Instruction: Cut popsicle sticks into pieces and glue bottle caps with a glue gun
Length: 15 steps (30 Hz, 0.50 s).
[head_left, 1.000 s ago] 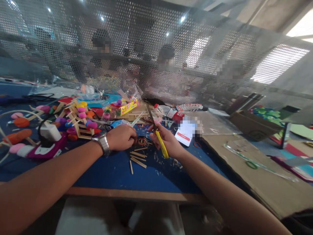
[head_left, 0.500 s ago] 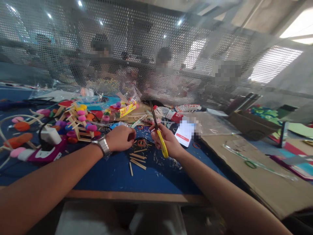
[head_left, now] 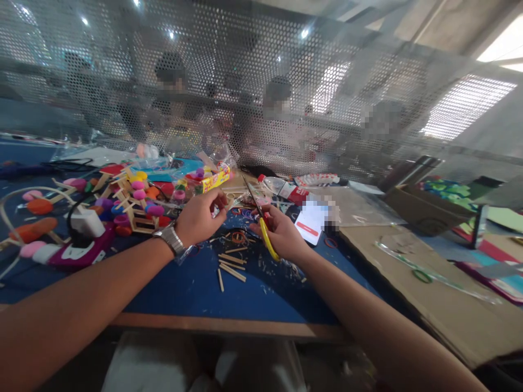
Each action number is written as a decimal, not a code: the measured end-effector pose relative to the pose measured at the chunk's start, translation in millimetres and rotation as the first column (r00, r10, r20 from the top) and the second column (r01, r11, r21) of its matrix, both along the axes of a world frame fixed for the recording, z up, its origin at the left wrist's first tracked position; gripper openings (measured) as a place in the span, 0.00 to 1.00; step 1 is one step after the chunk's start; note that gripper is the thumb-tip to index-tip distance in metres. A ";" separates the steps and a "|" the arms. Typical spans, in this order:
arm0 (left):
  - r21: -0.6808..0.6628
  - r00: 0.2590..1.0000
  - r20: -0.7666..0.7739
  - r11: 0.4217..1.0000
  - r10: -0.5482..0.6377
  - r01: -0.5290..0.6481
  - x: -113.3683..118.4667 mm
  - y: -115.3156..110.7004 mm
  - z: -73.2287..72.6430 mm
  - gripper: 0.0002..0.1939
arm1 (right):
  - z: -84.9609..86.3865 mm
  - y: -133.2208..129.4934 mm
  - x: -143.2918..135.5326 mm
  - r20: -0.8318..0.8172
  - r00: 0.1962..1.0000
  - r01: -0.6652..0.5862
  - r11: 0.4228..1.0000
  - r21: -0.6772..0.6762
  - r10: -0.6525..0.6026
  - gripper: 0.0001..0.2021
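Right hand [head_left: 283, 235]: fingers around scissors [head_left: 266, 237], beyond-right of sticks [head_left: 232, 272]
Left hand [head_left: 201, 219]: fingers curled, beyond-left of sticks; cannot tell if holding
Blades [head_left: 253, 197]: best kept clear of left fingers

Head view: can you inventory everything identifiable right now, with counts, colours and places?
Table: one, blue top, foreground
Scissors: one, yellow handles, centre, held
Short sticks: several, pale wood, table's near centre
Phone: one, mostly white display, right of the scissors
Bottle: one, clear, red label, behind the phone
Packet: one, yellow, centre back
Stick models: several, wood with multicoloured rounds, left
Purple block: one, purple and white, left
Cardboard sheet: one, brown, right
Cardboard box: one, brown, far right
Mesh panel: one, grey, background
People: at least three, indistinct, beyond the panel
Watch: one, silver, left wrist
Left hand: one, bare, fingers curled, contents unclear
Right hand: one, bare, around the scissors
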<state>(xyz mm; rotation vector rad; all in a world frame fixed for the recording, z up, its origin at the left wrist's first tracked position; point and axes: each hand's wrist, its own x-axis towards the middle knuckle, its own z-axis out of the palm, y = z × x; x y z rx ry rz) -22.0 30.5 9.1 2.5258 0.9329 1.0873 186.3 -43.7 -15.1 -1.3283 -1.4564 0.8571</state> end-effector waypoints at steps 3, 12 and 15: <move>0.019 0.998 -0.032 0.998 -0.056 0.057 0.4 -2.4 -0.7 0.04 | 3.3 -2.2 -1.8 -0.088 0.995 -0.060 0.995 -0.075 0.053 0.22; -0.086 0.776 -0.305 0.827 -0.552 0.555 8.2 -30.5 -3.3 0.03 | 4.0 -3.3 -2.0 -0.134 0.991 -0.026 0.997 -0.066 0.017 0.24; -0.068 0.799 -0.281 0.841 -0.532 0.537 9.3 -32.7 -3.4 0.03 | 3.1 -2.5 -1.0 -0.081 0.997 0.009 0.996 -0.093 -0.017 0.24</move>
